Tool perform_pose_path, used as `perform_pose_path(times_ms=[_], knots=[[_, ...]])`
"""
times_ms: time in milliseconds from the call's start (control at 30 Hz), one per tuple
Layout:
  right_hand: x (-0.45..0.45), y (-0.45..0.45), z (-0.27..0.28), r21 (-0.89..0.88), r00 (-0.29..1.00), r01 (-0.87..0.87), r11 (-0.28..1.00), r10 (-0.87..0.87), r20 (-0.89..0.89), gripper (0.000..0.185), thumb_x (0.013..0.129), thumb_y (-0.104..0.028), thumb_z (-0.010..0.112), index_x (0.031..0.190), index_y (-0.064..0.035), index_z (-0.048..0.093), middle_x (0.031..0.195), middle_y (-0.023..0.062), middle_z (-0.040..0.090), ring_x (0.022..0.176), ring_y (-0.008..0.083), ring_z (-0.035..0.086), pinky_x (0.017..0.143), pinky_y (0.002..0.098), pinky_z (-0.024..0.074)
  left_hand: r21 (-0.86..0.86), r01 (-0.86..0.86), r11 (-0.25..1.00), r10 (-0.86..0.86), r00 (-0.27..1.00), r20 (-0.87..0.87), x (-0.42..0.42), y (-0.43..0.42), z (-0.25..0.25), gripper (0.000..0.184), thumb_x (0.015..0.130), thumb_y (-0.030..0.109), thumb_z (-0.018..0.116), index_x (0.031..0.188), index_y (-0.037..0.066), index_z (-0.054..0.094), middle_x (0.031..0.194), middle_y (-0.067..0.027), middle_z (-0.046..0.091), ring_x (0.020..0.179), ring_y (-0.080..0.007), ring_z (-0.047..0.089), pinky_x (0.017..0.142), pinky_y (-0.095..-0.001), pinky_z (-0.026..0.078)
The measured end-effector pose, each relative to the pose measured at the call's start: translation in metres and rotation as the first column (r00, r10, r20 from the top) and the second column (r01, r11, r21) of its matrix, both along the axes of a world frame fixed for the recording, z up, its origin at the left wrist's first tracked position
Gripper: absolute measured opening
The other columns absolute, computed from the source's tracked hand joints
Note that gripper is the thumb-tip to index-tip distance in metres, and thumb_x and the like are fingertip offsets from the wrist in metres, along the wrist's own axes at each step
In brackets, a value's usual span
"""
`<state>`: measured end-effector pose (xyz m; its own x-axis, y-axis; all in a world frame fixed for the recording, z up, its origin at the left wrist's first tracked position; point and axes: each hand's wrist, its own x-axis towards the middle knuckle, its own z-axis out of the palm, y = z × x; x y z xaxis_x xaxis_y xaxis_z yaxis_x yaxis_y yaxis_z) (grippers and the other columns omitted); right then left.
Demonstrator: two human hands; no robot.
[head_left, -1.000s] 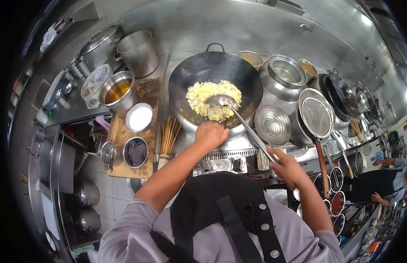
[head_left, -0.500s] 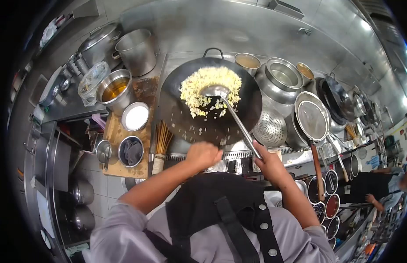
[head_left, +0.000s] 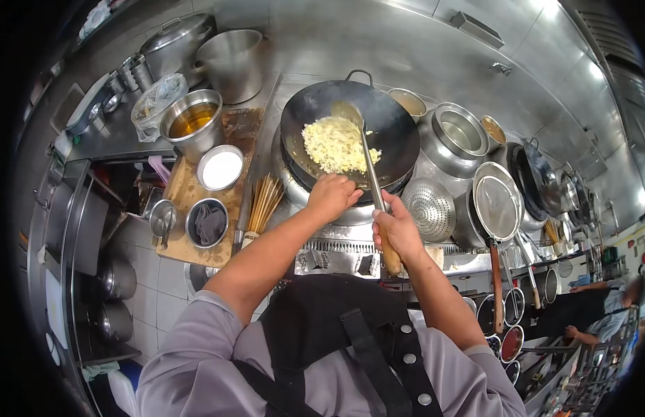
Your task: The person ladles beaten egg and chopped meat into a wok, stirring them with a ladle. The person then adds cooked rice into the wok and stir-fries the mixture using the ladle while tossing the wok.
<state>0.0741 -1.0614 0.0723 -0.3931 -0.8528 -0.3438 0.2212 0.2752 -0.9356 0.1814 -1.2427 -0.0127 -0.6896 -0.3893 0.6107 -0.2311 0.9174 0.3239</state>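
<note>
My left hand (head_left: 333, 197) is closed at the near rim of a black wok (head_left: 399, 132); what its fingers grip there is hidden. Yellowish-white fried food (head_left: 333, 146) lies in the middle of the wok. In my right hand (head_left: 397, 226) is the wooden handle of a long metal ladle (head_left: 368, 156). The ladle's bowl rests in the wok, at the far side of the food. Steam or haze hangs over the wok.
Left of the wok, a wooden board (head_left: 176, 243) holds a pot of amber liquid (head_left: 195, 121), a bowl of white stuff (head_left: 220, 168) and bamboo sticks (head_left: 265, 201). To the right are a perforated ladle (head_left: 431, 208), strainers (head_left: 497, 205) and pots. Another person (head_left: 586, 309) stands far right.
The wok has dropped back from its tilt toward me, and the food has gathered at its centre. My left hand moved forward with the rim. The ladle swung upright, its bowl now farther back.
</note>
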Motion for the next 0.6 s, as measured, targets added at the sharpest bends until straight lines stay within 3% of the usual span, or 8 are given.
perform_pose_path(times_ms=[133,267,333,400,433,467,533,600], knots=[[0.007,0.016,0.025,-0.116,0.988,0.025,0.993,-0.043,-0.15,0.06,0.102,-0.009,0.057,0.156,-0.0128,0.031,0.068,0.0032,0.054,0.048,0.0148,0.052,0.045,0.03,0.0452,0.001,-0.003,1.0,0.003,1.0,-0.02,-0.001,-0.002,-0.004,0.032,0.09,0.033,0.073,0.072,0.009,0.061,0.078,-0.0087,0.062,0.081,-0.0332,0.062,0.077,-0.0477,0.049],[-0.003,0.041,0.032,-0.213,0.987,0.053,0.976,-0.018,0.162,0.05,0.105,-0.015,0.053,0.152,-0.0155,0.037,0.069,0.0037,0.054,0.047,0.0138,0.05,0.043,0.028,0.0428,-0.027,-0.004,1.0,0.004,1.0,0.001,0.0,-0.002,0.0,0.033,0.09,0.034,0.073,0.071,0.008,0.061,0.077,-0.009,0.062,0.081,-0.0331,0.063,0.076,-0.0474,0.05],[-0.026,0.022,-0.011,0.001,0.846,0.005,1.0,-0.004,0.533,0.049,0.105,-0.017,0.053,0.152,-0.0167,0.038,0.071,0.0041,0.055,0.05,0.0138,0.051,0.044,0.0285,0.0426,-0.014,-0.003,1.0,0.003,1.0,0.006,-0.002,-0.005,-0.002,0.034,0.09,0.034,0.073,0.072,0.008,0.06,0.077,-0.0093,0.062,0.081,-0.0331,0.063,0.076,-0.0474,0.05],[-0.024,-0.001,-0.028,0.072,0.855,0.013,0.997,-0.049,0.516,0.051,0.105,-0.019,0.054,0.154,-0.0222,0.039,0.07,0.0023,0.053,0.051,0.0118,0.048,0.046,0.0287,0.0414,-0.001,0.008,1.0,-0.008,1.0,0.011,-0.002,-0.003,-0.003,0.034,0.09,0.034,0.072,0.072,0.008,0.06,0.077,-0.0095,0.061,0.081,-0.0331,0.063,0.076,-0.0474,0.05],[-0.016,-0.008,-0.028,0.104,0.998,-0.009,0.995,0.002,0.063,0.052,0.105,-0.019,0.054,0.154,-0.0213,0.039,0.069,0.002,0.052,0.051,0.0121,0.048,0.046,0.0285,0.0415,-0.004,0.014,1.0,-0.014,1.0,-0.001,-0.001,-0.003,-0.003,0.035,0.091,0.035,0.072,0.072,0.008,0.06,0.077,-0.0096,0.061,0.081,-0.0332,0.063,0.076,-0.0476,0.05],[-0.011,-0.011,-0.026,0.142,0.914,-0.013,0.99,0.069,-0.399,0.053,0.104,-0.019,0.055,0.155,-0.0205,0.04,0.069,0.0017,0.052,0.051,0.0124,0.049,0.047,0.0282,0.0416,-0.007,0.02,1.0,-0.021,1.0,-0.009,0.0,-0.003,-0.002,0.035,0.091,0.035,0.071,0.072,0.008,0.06,0.078,-0.0097,0.062,0.081,-0.0333,0.063,0.076,-0.0479,0.05],[-0.006,0.025,-0.001,0.07,0.928,0.017,0.997,0.011,-0.372,0.056,0.103,-0.019,0.055,0.156,-0.0182,0.039,0.068,0.0015,0.052,0.051,0.0125,0.049,0.046,0.0277,0.0415,-0.002,0.023,1.0,-0.023,1.0,0.008,0.0,-0.003,-0.001,0.035,0.092,0.035,0.071,0.072,0.008,0.06,0.078,-0.0097,0.062,0.08,-0.0335,0.063,0.076,-0.048,0.05],[-0.016,0.072,0.036,0.038,0.997,-0.004,0.999,0.001,0.077,0.053,0.103,-0.02,0.056,0.154,-0.0165,0.041,0.069,0.0009,0.052,0.051,0.0118,0.049,0.045,0.0271,0.0419,0.002,0.011,1.0,-0.011,1.0,0.013,-0.002,-0.006,0.001,0.035,0.092,0.035,0.071,0.072,0.008,0.06,0.078,-0.0098,0.062,0.08,-0.0336,0.063,0.075,-0.048,0.049]])
